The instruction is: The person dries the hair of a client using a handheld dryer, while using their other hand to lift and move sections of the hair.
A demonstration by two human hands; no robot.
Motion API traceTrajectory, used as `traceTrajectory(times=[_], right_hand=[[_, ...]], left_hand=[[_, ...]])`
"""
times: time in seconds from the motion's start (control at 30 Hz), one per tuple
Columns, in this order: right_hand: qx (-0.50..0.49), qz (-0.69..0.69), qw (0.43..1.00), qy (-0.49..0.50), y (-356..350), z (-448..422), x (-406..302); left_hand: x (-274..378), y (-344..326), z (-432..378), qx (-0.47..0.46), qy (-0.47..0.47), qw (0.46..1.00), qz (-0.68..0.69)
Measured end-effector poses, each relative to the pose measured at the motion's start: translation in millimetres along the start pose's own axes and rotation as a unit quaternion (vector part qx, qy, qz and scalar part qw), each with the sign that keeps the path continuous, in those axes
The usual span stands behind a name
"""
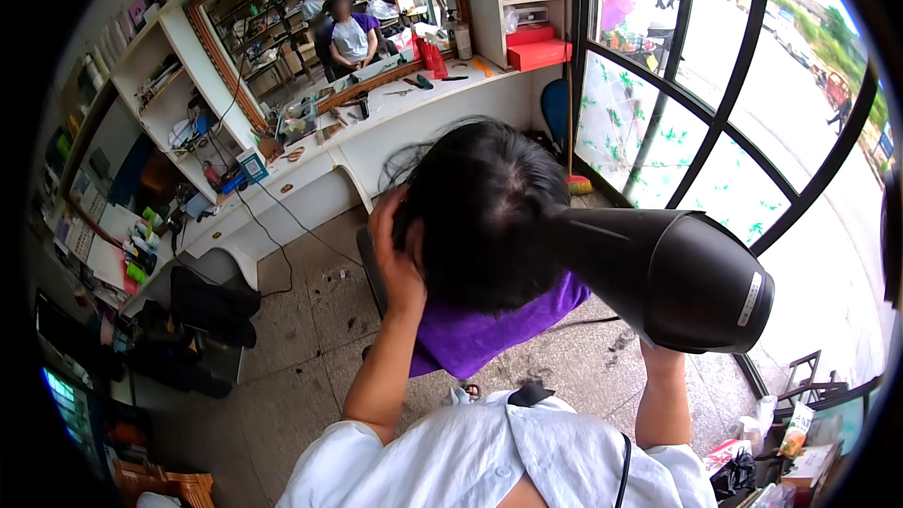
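Note:
Just below me a person with dark hair (487, 226) sits with a purple towel (473, 346) over the shoulders. My left hand (398, 254) lies against the left side of the head, its fingers partly in the hair. On the right is a black hair dryer (677, 275), its nozzle pointing at the hair from close by. My right wrist (662, 353) comes up beneath the dryer; the dryer's body hides the hand and its grip. A black cord runs near my right sleeve. The mirror (317, 21) reflects the seated person and someone behind.
A white counter (381, 113) with combs, scissors and bottles runs below the mirror. Red boxes (540, 49) fill a shelf at its right end. A broom (580, 185) stands by the glass door frame. Cords hang at left near a chair with dark cloth (215, 303). Bags and boxes lie lower right.

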State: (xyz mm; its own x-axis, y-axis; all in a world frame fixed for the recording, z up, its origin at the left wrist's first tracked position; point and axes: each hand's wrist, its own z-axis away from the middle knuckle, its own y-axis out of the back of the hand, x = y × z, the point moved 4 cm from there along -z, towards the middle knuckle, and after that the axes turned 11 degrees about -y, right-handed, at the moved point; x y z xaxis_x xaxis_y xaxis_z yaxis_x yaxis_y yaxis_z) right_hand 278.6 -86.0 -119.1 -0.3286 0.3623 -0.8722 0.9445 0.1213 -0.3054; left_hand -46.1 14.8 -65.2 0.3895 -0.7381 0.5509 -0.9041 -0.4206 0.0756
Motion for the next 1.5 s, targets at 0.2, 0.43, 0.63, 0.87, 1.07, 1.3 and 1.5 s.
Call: traceTrajectory(times=[0.2, 0.43, 0.63, 0.87, 1.07, 1.3, 1.5], right_hand=[[0.049, -0.101, 0.992, -0.065, 2.8, 17.6, 17.0], [0.142, 0.408, 0.901, 0.043, 14.3, 17.9, 5.5], [0.193, 0.348, 0.917, 0.024, 8.5, 25.7, 21.2], [0.243, 0.241, 0.939, -0.037, 2.8, 14.3, 11.3], [0.291, 0.322, 0.901, 0.020, 11.4, 9.7, 4.1], [0.228, 0.218, 0.945, -0.082, -1.6, 3.9, 8.9], [0.299, 0.365, 0.882, -0.025, 17.1, 2.8, -2.1]], left_hand=[[48.6, -32.2, 62.9, -0.109, -0.160, 0.971, -0.137], [0.7, -5.3, 63.6, 0.119, 0.226, 0.880, 0.400], [41.9, -23.2, 90.4, 0.009, 0.155, 0.977, 0.149], [-54.6, 11.5, 90.5, 0.212, 0.341, 0.884, 0.240], [-44.7, -16.9, 152.7, 0.006, 0.367, 0.899, 0.239], [-68.9, -10.0, 119.4, 0.145, 0.476, 0.752, 0.432], [-73.0, -14.8, 172.7, 0.092, 0.565, 0.694, 0.436]])
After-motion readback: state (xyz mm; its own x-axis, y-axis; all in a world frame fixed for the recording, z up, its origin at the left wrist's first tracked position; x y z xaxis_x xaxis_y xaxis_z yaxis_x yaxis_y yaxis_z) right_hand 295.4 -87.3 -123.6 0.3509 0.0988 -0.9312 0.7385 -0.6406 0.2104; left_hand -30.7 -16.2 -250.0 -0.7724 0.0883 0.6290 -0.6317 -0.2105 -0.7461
